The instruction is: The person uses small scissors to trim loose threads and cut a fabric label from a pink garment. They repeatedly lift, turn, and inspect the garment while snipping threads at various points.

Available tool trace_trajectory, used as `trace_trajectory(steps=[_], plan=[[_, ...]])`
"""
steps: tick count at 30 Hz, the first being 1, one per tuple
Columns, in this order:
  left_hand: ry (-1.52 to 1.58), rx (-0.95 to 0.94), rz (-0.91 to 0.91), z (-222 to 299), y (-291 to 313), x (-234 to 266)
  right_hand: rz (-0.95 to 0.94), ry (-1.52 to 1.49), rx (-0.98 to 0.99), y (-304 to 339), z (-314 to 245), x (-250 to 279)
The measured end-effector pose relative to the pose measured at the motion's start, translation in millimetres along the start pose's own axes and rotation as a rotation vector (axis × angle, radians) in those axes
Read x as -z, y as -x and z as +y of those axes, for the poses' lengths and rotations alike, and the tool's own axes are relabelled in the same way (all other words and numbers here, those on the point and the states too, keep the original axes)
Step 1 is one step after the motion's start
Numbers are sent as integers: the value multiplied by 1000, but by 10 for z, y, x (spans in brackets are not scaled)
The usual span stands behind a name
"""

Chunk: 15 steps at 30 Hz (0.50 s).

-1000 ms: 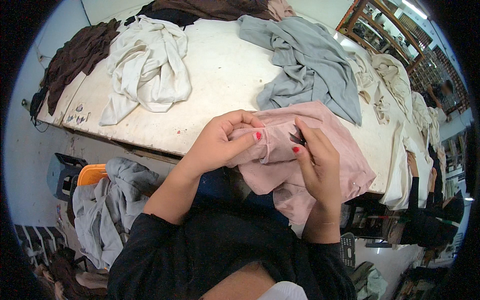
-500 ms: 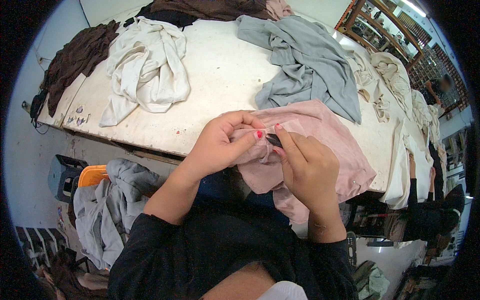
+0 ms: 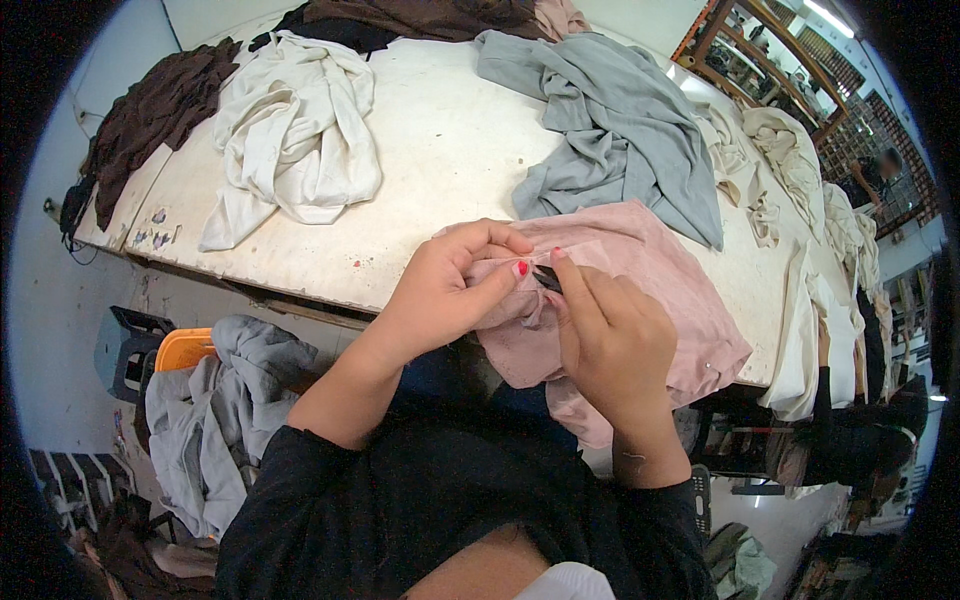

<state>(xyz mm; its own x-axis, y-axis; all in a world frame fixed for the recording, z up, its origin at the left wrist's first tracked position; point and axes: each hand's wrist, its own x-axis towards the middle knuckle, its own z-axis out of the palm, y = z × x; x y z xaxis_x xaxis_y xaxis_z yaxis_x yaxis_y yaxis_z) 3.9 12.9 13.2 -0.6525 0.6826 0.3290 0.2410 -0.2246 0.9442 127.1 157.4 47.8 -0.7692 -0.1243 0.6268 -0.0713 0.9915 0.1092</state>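
**Inspector A:** We start left of the pink garment (image 3: 640,290). A brown garment (image 3: 150,110) hangs over the far left corner of the white table (image 3: 440,160), and a cream garment (image 3: 290,130) lies crumpled just beside it. Below the table edge, left of the pink garment, a grey cloth (image 3: 215,420) is heaped against an orange crate (image 3: 180,348).

**Inspector B:** And the hands?

**Inspector A:** The pink garment sits at the near edge of the table, partly hanging off it. Our left hand (image 3: 440,290) bunches a fold of it, thumb and forefinger pressed together on the cloth. Our right hand (image 3: 610,340) pinches a small dark tool (image 3: 547,279) at the same fold; we cannot tell what kind of tool it is.

**Inspector B:** What does good handling call for?

**Inspector A:** In our judgement, we keep the fold taut between the left fingers, work the tool tip shallow, and hold it clear of the thumb.

**Inspector B:** Beyond the pink garment?

**Inspector A:** A grey garment (image 3: 620,130) lies behind it, and pale garments (image 3: 790,170) trail to its right.

**Inspector B:** Packages, labels, signs?

**Inspector A:** None legible. Small coloured marks (image 3: 150,230) dot the table's left near corner.
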Motion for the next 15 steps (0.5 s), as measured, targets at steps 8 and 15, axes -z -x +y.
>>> trace_trajectory(steps=[8, 15], plan=[[6, 68, -61, -9, 12, 28, -1, -17, -43, -32, -51, 8], [1, 19, -2, -55, 4, 4, -56, -50, -86, -43, -85, 25]])
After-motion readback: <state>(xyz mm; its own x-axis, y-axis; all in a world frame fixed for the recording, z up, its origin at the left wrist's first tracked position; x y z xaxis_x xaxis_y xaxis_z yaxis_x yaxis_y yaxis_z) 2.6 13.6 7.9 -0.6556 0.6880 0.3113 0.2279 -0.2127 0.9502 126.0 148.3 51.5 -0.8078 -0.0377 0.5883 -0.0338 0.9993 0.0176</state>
